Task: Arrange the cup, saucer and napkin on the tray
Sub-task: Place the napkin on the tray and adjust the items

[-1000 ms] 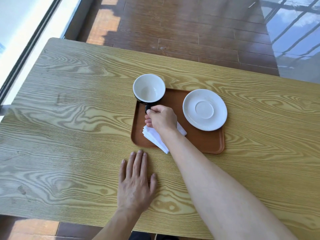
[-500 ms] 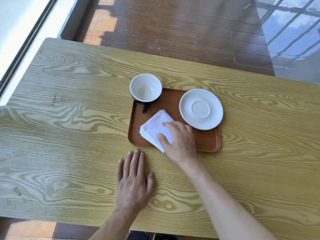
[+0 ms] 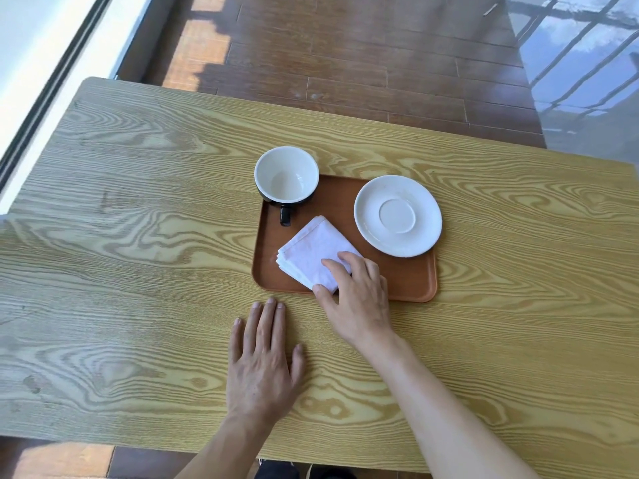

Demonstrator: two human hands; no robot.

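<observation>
A brown tray (image 3: 409,281) lies on the wooden table. At its far left corner stands a cup (image 3: 286,175), black outside and white inside, upright, with its handle pointing toward me. A white saucer (image 3: 397,216) rests on the tray's far right part and slightly overhangs the right rim. A folded white napkin (image 3: 309,248) lies at the tray's near left, turned like a diamond. My right hand (image 3: 359,299) holds the napkin's near corner, thumb at the edge and fingers on top. My left hand (image 3: 262,357) lies flat on the table, just in front of the tray.
The wooden table (image 3: 138,236) stretches wide on both sides of the tray. Its far edge meets a dark wooden floor (image 3: 363,63). A window frame (image 3: 52,81) runs along the left.
My right hand has left the cup's handle and drawn back to the napkin's near corner, uncovering the napkin. The cup, the saucer and my left hand have stayed where they were.
</observation>
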